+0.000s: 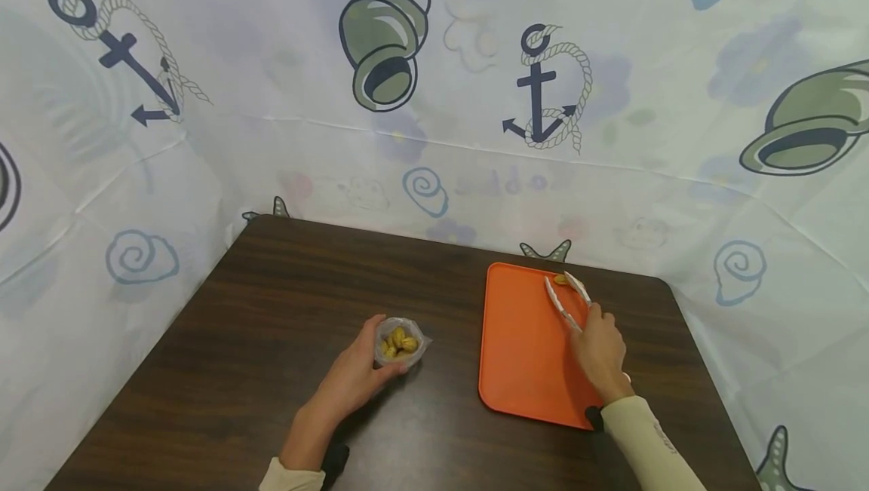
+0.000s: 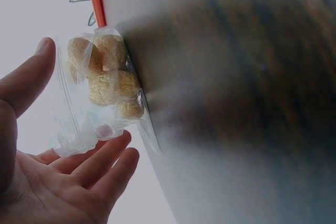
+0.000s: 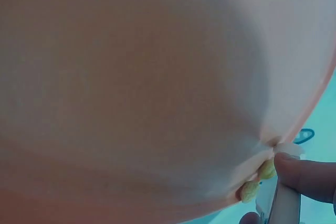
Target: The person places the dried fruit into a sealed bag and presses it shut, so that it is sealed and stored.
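My left hand (image 1: 349, 378) holds a clear plastic bag (image 1: 422, 345) upright by its open mouth, thumb on one side and fingers on the other. Several peanuts in their shells (image 1: 399, 341) lie inside it, and they show through the plastic in the left wrist view. A pair of pale tongs (image 1: 558, 302) is gripped in my right hand (image 1: 601, 348), with its two arms spread apart. Their tips reach the far right part of an orange tray (image 1: 519, 355). Two peanuts (image 3: 249, 191) lie there by the rim, close to the tongs.
The dark wooden table (image 1: 285, 302) carries the tray on its right side. Behind it hangs a white cloth (image 1: 305, 159) printed with shells and anchors, close along the back edge and both sides.
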The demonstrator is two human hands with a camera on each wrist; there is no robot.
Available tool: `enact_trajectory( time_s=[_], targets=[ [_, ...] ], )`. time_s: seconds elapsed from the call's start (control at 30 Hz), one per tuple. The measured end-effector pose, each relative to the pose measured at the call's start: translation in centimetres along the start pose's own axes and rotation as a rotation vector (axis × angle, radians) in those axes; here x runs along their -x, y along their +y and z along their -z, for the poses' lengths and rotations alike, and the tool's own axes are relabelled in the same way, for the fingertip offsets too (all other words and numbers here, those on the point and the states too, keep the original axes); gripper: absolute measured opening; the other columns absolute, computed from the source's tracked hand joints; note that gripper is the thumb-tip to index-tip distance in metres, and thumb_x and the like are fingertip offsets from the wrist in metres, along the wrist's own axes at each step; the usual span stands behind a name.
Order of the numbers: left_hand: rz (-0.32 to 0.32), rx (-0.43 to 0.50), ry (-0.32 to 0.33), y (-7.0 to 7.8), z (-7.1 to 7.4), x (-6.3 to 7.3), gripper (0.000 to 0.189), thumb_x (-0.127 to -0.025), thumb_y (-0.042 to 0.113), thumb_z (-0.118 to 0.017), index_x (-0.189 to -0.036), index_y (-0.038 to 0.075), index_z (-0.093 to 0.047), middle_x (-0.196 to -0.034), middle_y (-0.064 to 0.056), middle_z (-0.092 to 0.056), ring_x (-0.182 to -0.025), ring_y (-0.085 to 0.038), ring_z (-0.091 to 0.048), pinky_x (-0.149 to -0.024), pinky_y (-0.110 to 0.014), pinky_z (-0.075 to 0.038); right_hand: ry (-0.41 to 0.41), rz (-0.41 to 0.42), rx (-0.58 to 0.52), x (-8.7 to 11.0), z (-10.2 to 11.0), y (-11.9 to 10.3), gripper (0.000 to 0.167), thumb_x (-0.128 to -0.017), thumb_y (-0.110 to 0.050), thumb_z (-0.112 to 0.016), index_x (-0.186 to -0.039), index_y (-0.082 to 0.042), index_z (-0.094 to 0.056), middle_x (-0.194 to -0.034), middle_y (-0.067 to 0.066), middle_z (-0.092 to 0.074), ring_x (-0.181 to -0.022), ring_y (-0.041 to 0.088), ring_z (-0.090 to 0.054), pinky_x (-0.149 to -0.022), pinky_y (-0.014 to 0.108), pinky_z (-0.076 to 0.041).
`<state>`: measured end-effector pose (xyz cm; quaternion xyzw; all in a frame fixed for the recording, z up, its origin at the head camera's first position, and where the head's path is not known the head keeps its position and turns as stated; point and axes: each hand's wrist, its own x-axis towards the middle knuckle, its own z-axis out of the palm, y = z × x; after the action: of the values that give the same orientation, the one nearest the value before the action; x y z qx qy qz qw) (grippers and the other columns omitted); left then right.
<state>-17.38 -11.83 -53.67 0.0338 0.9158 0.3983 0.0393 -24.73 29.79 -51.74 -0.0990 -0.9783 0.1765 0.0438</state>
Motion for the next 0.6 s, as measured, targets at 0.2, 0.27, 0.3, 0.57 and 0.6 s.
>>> enact_trajectory(
  time_s=[0.2,0.27,0.3,0.57,0.6],
  targets=[
    [0.0,0.005,-0.001,0.02,-0.02,-0.01,0.095,-0.087,0.04,-0.083,-0.16,0.013,-0.028,-0.152,-0.019,-0.052,-0.132,-0.037,-0.058,-0.102,-0.058,-0.049,-0.025,0.005,0.012,0.05,0.19,-0.24,0.047,-0.096,-0.011,-0.06,-0.134,0.012,-0.046,-0.114,0.038,-0.057,-0.092,0.055,-0.063,-0.074,0.064,-0.052],
    [-0.002,0.004,0.0,-0.01,-0.05,-0.02,0.095,-0.088,0.04,-0.083,-0.159,0.014,-0.028,-0.152,-0.019,-0.052,-0.131,-0.037,-0.059,-0.101,-0.058,-0.049,-0.031,0.009,0.017,0.05,0.3,-0.36,0.049,-0.096,-0.011,-0.06,-0.136,0.012,-0.047,-0.116,0.038,-0.058,-0.093,0.056,-0.064,-0.075,0.065,-0.052],
    [-0.002,0.003,0.001,-0.03,-0.05,-0.02,0.094,-0.088,0.04,-0.083,-0.159,0.014,-0.028,-0.152,-0.019,-0.052,-0.131,-0.037,-0.059,-0.101,-0.058,-0.049,-0.034,0.012,0.02,0.06,0.35,-0.41,0.05,-0.096,-0.011,-0.06,-0.137,0.012,-0.047,-0.117,0.039,-0.058,-0.093,0.056,-0.064,-0.076,0.065,-0.052],
    [0.007,0.002,-0.001,0.04,0.0,-0.06,0.095,-0.087,0.041,-0.083,-0.16,0.013,-0.028,-0.152,-0.02,-0.052,-0.132,-0.037,-0.058,-0.102,-0.058,-0.049,-0.024,0.034,0.02,0.08,0.48,-0.26,0.048,-0.094,-0.01,-0.062,-0.135,0.011,-0.051,-0.115,0.037,-0.062,-0.093,0.053,-0.065,-0.077,0.065,-0.053],
    [0.007,0.002,-0.001,0.05,-0.01,-0.07,0.095,-0.087,0.041,-0.083,-0.16,0.013,-0.028,-0.151,-0.02,-0.053,-0.132,-0.037,-0.058,-0.102,-0.058,-0.049,-0.021,0.034,0.015,0.12,0.5,-0.2,0.047,-0.094,-0.01,-0.062,-0.135,0.011,-0.052,-0.114,0.037,-0.063,-0.093,0.053,-0.065,-0.077,0.065,-0.053]
  ],
)
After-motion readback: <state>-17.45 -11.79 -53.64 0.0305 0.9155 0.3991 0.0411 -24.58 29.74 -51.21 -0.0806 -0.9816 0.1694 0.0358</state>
